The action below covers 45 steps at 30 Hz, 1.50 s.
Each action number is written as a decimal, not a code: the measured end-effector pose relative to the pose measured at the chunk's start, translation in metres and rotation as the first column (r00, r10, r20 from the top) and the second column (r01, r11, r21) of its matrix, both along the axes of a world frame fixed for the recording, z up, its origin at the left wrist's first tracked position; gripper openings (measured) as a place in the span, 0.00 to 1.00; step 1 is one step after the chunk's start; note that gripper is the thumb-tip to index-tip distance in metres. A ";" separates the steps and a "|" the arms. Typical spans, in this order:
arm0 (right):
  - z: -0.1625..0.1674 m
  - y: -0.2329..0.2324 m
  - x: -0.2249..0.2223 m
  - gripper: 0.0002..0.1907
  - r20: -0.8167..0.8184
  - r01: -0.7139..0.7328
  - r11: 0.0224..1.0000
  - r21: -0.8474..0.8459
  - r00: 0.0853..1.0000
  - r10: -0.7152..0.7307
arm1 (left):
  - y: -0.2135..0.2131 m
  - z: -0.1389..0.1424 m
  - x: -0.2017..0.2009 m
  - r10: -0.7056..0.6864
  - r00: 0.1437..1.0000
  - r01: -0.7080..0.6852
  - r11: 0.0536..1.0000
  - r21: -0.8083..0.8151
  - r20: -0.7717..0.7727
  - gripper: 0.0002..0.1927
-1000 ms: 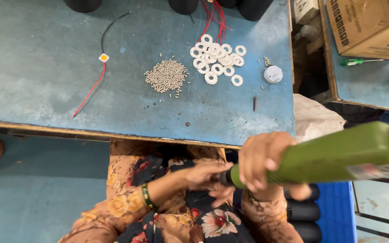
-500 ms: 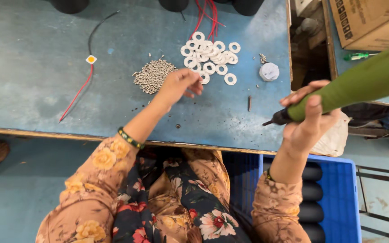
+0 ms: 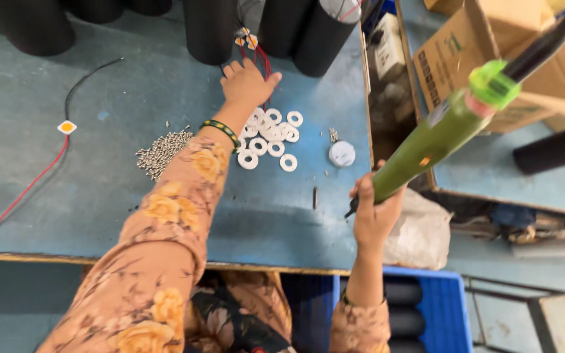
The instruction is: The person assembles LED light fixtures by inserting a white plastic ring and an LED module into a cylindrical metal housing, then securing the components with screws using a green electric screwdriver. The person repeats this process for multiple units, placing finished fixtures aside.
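STEP: reaching | left hand (image 3: pixel 246 84) spread, stretched past washers (image 3: pixel 271 134) toward red wires (image 3: pixel 261 55) just beyond fingertips, under black cylinder (image 3: pixel 210 29) | right hand (image 3: pixel 373 212) clenched round green screwdriver (image 3: pixel 449 131), tip down | NEXT: likely a careful pinch on wires | UNCLEAR: wire ends hidden; screws (image 3: pixel 161 151) blurred
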State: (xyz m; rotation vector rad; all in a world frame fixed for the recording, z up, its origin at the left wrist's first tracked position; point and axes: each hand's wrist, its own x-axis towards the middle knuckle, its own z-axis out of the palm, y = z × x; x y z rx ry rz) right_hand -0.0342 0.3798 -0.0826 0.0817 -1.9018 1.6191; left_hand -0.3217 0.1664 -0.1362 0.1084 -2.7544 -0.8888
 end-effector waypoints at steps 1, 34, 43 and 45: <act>-0.006 0.002 -0.002 0.24 0.019 0.001 1.000 -0.011 1.000 -0.001 | 0.008 0.001 -0.003 0.032 0.999 -0.032 0.999 -0.041 -0.003 0.47; -0.042 0.015 0.056 0.23 -0.025 -0.067 0.996 -0.059 0.998 0.065 | -0.060 0.063 -0.029 -0.097 0.981 0.074 0.987 0.140 0.168 0.14; -0.032 0.000 0.061 0.24 -0.037 -0.087 0.995 -0.056 0.996 0.085 | -0.182 0.087 0.048 -0.569 0.780 0.353 0.060 0.934 -0.258 0.12; -0.028 -0.004 0.056 0.25 -0.052 -0.129 0.990 -0.058 0.991 0.126 | -0.241 0.084 0.067 -0.514 0.810 0.363 0.065 0.929 -0.281 0.10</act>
